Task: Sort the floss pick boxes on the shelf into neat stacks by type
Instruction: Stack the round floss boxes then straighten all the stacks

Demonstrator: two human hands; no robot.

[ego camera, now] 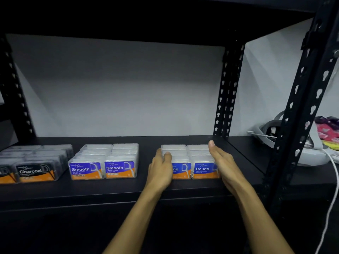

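Round boxes (189, 162) between left hand (161, 169), right hand (222, 162), both touching

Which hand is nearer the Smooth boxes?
Left. The left hand rests on the left side of the Round boxes, just right of the Smooth boxes; the right hand flanks their far side.

Open black shelf board (146, 187) along the front edge and behind the clear plastic floss pick boxes (103, 162); narrow gaps between groups; perforated black steel upright (227, 92) blocking the right.
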